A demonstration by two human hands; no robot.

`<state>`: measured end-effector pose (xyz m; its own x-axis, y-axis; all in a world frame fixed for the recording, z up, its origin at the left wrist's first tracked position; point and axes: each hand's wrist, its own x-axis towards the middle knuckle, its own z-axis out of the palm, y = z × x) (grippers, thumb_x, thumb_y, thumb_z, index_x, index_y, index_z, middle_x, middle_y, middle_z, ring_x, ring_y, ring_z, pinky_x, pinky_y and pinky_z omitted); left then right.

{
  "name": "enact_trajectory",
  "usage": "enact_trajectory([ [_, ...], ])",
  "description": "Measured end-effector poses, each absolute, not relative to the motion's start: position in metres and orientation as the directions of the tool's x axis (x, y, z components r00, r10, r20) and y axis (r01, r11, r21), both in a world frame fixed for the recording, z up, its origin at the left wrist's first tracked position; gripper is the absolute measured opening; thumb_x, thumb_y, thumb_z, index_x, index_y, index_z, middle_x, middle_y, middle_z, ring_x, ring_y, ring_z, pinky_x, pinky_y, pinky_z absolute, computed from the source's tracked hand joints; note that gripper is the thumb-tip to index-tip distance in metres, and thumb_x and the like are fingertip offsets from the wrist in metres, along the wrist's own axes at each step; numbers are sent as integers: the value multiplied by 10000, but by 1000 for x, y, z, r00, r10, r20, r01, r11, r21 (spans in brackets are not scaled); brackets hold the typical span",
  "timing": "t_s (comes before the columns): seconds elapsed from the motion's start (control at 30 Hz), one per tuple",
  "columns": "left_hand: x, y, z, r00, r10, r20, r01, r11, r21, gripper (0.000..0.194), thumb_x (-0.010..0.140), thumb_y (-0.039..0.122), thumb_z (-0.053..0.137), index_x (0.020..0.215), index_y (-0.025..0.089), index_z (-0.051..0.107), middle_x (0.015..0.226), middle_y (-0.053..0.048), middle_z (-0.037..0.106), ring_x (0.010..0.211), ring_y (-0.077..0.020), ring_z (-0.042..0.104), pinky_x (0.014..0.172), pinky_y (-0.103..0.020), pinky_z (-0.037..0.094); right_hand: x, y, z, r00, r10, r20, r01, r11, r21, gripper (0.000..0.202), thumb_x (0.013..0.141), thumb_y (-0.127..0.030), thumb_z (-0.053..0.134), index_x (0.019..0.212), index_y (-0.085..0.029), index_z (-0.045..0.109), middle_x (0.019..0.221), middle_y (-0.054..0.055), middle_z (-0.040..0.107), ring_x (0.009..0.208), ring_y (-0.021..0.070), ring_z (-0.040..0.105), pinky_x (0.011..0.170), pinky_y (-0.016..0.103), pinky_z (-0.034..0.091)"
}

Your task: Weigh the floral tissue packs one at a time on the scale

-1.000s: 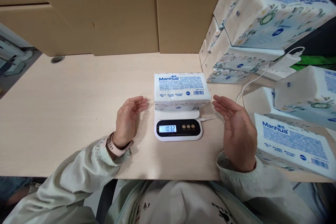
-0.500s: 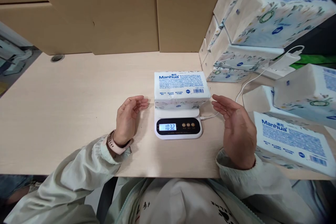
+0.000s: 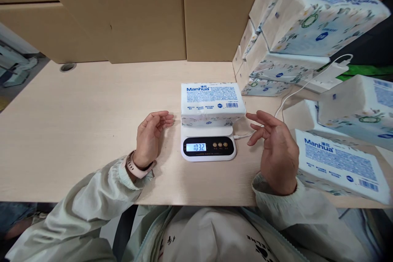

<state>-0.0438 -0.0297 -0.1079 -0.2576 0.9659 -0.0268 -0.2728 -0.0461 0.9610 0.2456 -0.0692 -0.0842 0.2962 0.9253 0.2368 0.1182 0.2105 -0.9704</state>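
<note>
A white and blue tissue pack marked Manhua lies flat on a white digital kitchen scale, covering most of its platform. The lit display reads 103.2. My left hand rests on the table left of the scale, fingers extended toward the pack but apart from it, holding nothing. To the right, my right hand is raised with its fingers spread, close to the pack's right edge and empty. A white cable runs from the scale's right side, passing behind my right hand.
Stacked tissue packs rise at the back right. More packs lie at the right, one tissue pack near the front edge. Cardboard boxes line the table's back. A power strip sits behind the right packs; a cable hole is at the back left.
The fingers of my right hand have spread apart, the lower ones dropping away from the upper ones. My left hand, the pack and the reading stay the same.
</note>
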Motion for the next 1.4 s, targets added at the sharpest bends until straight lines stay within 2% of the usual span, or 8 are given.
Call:
enact_trajectory([
  [0.13, -44, -30, -107, -258, 966, -32, -273, -41, 961, 350, 885, 491, 848, 984, 158, 806, 984, -116, 818, 910, -215, 770, 891, -361, 618, 245, -70, -83, 296, 921, 252, 136, 220, -966, 390, 1094, -530, 506, 1312, -332, 761, 1186, 69, 820, 765, 239, 696, 1138, 657, 506],
  [0.37, -44, -30, -106, -250, 968, -36, -276, -36, 960, 338, 879, 483, 849, 983, 164, 815, 981, -110, 823, 898, -209, 769, 897, -358, 622, 246, -70, -83, 311, 918, 246, 122, 218, -968, 402, 1090, -543, 523, 1314, -323, 773, 1135, 76, 818, 905, 284, 737, 1163, 661, 489],
  [0.73, -44, -31, -107, -244, 969, -35, -283, -37, 958, 348, 882, 495, 872, 986, 169, 811, 983, -105, 819, 889, -203, 764, 897, -355, 611, 245, -69, -83, 307, 912, 272, 139, 240, -961, 389, 1100, -508, 504, 1308, -312, 768, 1205, 76, 804, 784, 245, 695, 1125, 633, 502],
  [1.03, -44, -31, -108, -270, 962, -27, -257, -45, 965, 291, 883, 446, 843, 1006, 184, 809, 1021, -102, 820, 870, -206, 753, 849, -354, 621, 247, -68, -86, 375, 887, 269, 178, 216, -960, 401, 1078, -572, 553, 1318, -334, 767, 1412, 71, 755, 990, 274, 732, 1171, 601, 495],
  [1.1, -42, -32, -103, -273, 960, 61, -189, -116, 975, 301, 901, 415, 841, 1120, 210, 812, 1165, -104, 811, 980, -221, 761, 892, -358, 619, 248, -65, -89, 389, 879, 277, 169, 227, -959, 402, 1074, -580, 575, 1350, -345, 750, 1478, 61, 719, 1171, 286, 725, 1206, 577, 487],
  [1.2, -37, -35, -93, -163, 967, 196, -112, -215, 970, 470, 951, 482, 829, 1366, 274, 754, 1537, -103, 673, 1391, -299, 664, 1149, -424, 564, 248, -59, -92, 361, 909, 207, 98, 183, -978, 463, 1058, -614, 607, 1441, -365, 684, 1610, 45, 635, 1441, 297, 638, 1300, 601, 428],
  [1.3, -29, -38, -86, -8, 989, 145, -197, -144, 970, 596, 974, 611, 792, 1492, 340, 677, 1761, -42, 458, 1674, -339, 384, 1361, -506, 384, 242, -50, -90, 263, 961, 80, -5, 85, -996, 611, 1041, -677, 599, 1567, -366, 577, 1729, 42, 529, 1607, 290, 512, 1391, 635, 310],
  [1.4, -24, -39, -83, 130, 984, 119, -270, -80, 960, 637, 985, 658, 761, 1547, 388, 630, 1789, 5, 414, 1718, -318, 298, 1410, -533, 297, 226, -44, -78, 85, 996, 36, -65, 41, -997, 683, 1039, -702, 585, 1625, -359, 518, 1771, 23, 480, 1672, 287, 429, 1405, 629, 310],
])
